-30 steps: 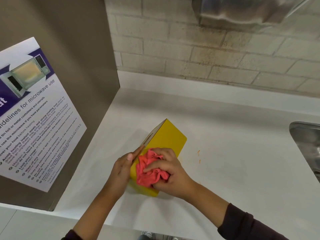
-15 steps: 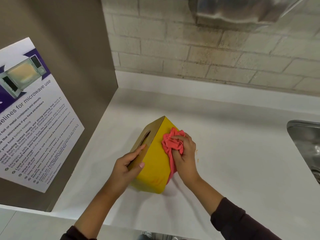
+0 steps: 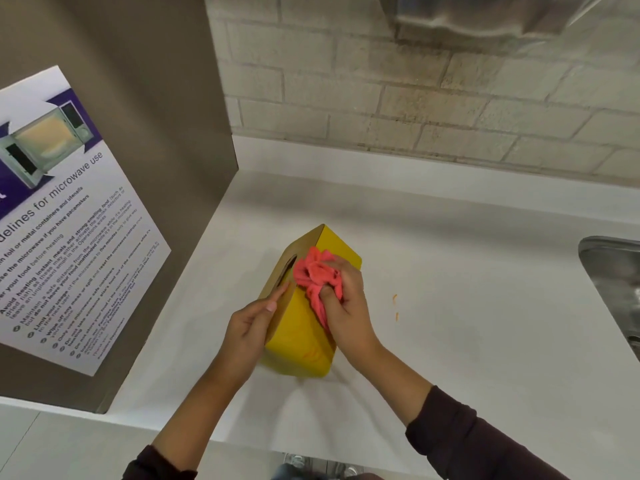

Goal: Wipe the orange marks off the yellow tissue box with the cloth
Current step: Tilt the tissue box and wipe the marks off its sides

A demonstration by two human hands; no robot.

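While your left hand presses flat against the brown slotted face of the tissue box, bracing it without closing round it, your right hand is clamped on the bunched pink cloth and pushes it against the upper part of the yellow side. The box lies tipped on the white bench, near the middle, well apart from the sink at the right. I judge the wiping to be partway through: the yellow face near the cloth looks clean, but a faint orange smear shows low on that face, close to the near end, and that is left to do. Count one box, one cloth, two hands, and two small orange flecks on the bench just right of the box.
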